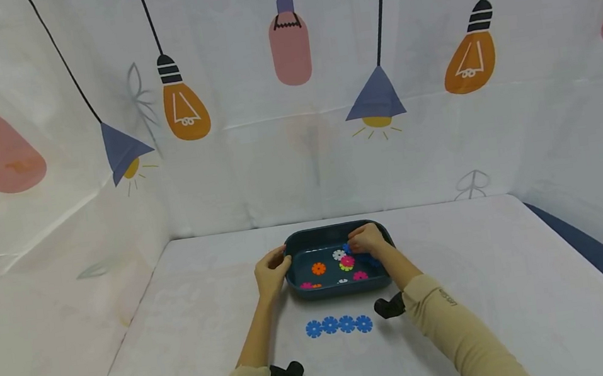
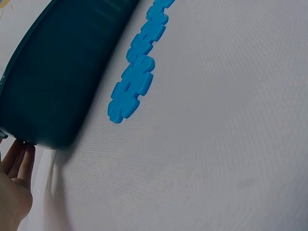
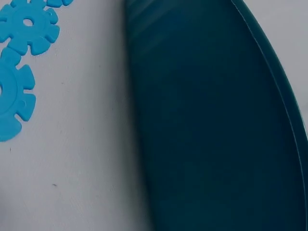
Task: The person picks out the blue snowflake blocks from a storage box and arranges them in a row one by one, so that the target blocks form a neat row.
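Touching the left end of a dark tray point(image 1: 340, 289) with extended fingers, a left hand point(image 1: 271, 273), the right hand point(image 1: 367, 240) inside among loose flower pieces point(image 1: 318, 269), pinch impossible to tell, tray near the worktop's point(image 1: 220, 268) far edge, four blue flower pieces point(image 1: 332, 325) nearer its front edge.

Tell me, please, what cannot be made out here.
Head: whatever the right hand covers in the tray.
Head: lower parts of the nearest pieces, hidden by the tray's near wall.
Left wrist: the blue row, far end cut by the top edge.
Right wrist: tray contents, behind that wall.
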`<state>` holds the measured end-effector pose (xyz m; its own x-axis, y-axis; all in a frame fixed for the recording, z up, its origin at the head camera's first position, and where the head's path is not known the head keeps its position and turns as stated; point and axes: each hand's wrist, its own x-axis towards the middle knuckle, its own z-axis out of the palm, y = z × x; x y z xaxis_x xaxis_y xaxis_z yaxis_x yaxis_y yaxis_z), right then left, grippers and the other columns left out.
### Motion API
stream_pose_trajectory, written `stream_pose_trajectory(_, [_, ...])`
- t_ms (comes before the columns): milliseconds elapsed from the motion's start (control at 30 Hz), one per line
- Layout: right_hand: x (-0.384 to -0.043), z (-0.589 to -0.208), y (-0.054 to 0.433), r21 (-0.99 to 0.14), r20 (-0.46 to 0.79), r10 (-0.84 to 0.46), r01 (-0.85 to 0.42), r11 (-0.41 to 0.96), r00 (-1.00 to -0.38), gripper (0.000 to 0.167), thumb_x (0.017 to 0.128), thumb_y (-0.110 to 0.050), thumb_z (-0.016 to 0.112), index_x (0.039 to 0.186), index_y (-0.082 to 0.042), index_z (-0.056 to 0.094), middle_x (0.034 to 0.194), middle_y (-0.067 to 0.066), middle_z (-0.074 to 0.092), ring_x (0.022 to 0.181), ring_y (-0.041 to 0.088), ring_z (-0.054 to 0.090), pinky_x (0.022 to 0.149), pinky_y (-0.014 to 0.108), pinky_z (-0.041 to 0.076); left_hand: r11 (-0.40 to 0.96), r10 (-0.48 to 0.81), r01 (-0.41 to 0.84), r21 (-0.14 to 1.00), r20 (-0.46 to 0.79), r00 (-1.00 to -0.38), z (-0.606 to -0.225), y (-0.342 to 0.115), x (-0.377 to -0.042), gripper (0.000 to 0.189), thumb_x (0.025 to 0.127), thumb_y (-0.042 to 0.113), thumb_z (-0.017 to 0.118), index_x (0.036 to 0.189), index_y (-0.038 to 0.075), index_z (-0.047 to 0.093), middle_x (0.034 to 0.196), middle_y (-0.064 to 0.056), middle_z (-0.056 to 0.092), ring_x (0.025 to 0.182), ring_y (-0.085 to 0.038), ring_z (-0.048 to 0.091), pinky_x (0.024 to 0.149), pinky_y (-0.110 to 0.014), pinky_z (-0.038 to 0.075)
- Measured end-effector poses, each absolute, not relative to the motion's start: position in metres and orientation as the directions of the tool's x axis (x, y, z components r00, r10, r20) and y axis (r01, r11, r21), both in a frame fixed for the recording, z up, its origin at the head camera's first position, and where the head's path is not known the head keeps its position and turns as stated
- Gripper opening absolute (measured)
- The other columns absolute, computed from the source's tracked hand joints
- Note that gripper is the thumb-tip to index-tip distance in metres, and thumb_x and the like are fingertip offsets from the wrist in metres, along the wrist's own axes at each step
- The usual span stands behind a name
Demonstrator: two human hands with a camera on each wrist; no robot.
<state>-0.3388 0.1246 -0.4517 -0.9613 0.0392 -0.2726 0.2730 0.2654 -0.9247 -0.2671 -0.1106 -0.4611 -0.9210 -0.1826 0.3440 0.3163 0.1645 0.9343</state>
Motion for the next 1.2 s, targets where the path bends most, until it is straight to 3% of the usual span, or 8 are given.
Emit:
stream_pose_trajectory(233, [-0.338, -0.453, 0.115, -0.932, -0.287, -0.094, 0.256, 0.256, -0.953, 0.033, 0.085, 0.008, 0.058, 0.117, 0.016, 0.056, 0.113, 0.030, 0.061, 0.090, 0.026, 0.065, 0.081, 0.038, 0.054, 0.154, -0.197, 0.289, 0.945, 0.316, -0.928, -0.461, -0.110, -0.266, 0.027, 0.082, -0.006, 0.064, 0.109, -0.012, 0.064, 0.106, -0.029, 0.064, 0.100, -0.041, 0.061, 0.084, -0.027, 0.051])
stream_pose_trajectory(333, [-0.338, -0.451, 0.111, -0.942, -0.269, -0.081, 0.245, 0.229, -0.960, 0.031, 0.086, 0.008, 0.057, 0.116, 0.016, 0.057, 0.113, 0.031, 0.060, 0.091, 0.027, 0.065, 0.080, 0.038, 0.054, 0.147, -0.195, 0.289, 0.946, 0.314, -0.929, -0.461, -0.110, -0.266, 0.028, 0.082, -0.006, 0.064, 0.109, -0.013, 0.063, 0.106, -0.030, 0.064, 0.100, -0.042, 0.061, 0.082, -0.021, 0.050])
stream_pose_trajectory(533, [-0.339, -0.451, 0.112, -0.923, -0.253, 0.038, 0.253, 0.290, -0.967, 0.029, 0.083, 0.009, 0.061, 0.111, 0.015, 0.061, 0.110, 0.030, 0.062, 0.087, 0.027, 0.067, 0.075, 0.034, 0.056, 0.142, -0.200, 0.283, 0.948, 0.308, -0.930, -0.460, -0.110, -0.265, 0.028, 0.082, -0.006, 0.064, 0.109, -0.013, 0.063, 0.107, -0.030, 0.064, 0.100, -0.042, 0.061, 0.084, -0.026, 0.051])
stream_pose_trajectory(800, [-0.339, -0.448, 0.102, -0.904, -0.320, -0.076, 0.280, 0.324, -0.945, 0.033, 0.083, 0.009, 0.061, 0.116, 0.015, 0.058, 0.115, 0.029, 0.061, 0.084, 0.020, 0.065, 0.078, 0.034, 0.055, 0.139, -0.192, 0.279, 0.950, 0.302, -0.934, -0.458, -0.110, -0.265, 0.028, 0.082, -0.006, 0.064, 0.110, -0.013, 0.063, 0.106, -0.031, 0.063, 0.100, -0.042, 0.061, 0.085, -0.028, 0.051])
stream_pose_trajectory(933, [-0.341, -0.448, 0.092, -0.912, -0.336, -0.122, 0.291, 0.288, -0.934, 0.034, 0.083, 0.009, 0.061, 0.117, 0.014, 0.058, 0.115, 0.028, 0.061, 0.082, 0.019, 0.064, 0.079, 0.034, 0.055, 0.135, -0.202, 0.279, 0.951, 0.302, -0.932, -0.467, -0.111, -0.271, 0.028, 0.082, -0.005, 0.065, 0.109, -0.012, 0.064, 0.106, -0.029, 0.064, 0.100, -0.040, 0.062, 0.084, -0.026, 0.051])
stream_pose_trajectory(1067, [-0.343, -0.450, 0.082, -0.921, -0.350, -0.156, 0.309, 0.236, -0.924, 0.035, 0.082, 0.011, 0.060, 0.117, 0.015, 0.057, 0.115, 0.029, 0.060, 0.081, 0.021, 0.065, 0.079, 0.035, 0.055, 0.126, -0.204, 0.288, 0.949, 0.309, -0.929, -0.468, -0.111, -0.271, 0.028, 0.081, -0.005, 0.065, 0.109, -0.012, 0.064, 0.106, -0.029, 0.064, 0.099, -0.040, 0.061, 0.078, -0.013, 0.047])
stream_pose_trajectory(1200, [-0.343, -0.452, 0.072, -0.925, -0.368, -0.176, 0.341, 0.170, -0.913, 0.036, 0.082, 0.013, 0.060, 0.117, 0.015, 0.057, 0.112, 0.030, 0.061, 0.083, 0.026, 0.067, 0.079, 0.036, 0.055, 0.130, -0.199, 0.272, 0.953, 0.294, -0.935, -0.457, -0.109, -0.263, 0.028, 0.082, -0.006, 0.064, 0.110, -0.013, 0.063, 0.107, -0.030, 0.063, 0.100, -0.042, 0.060, 0.082, -0.019, 0.050])
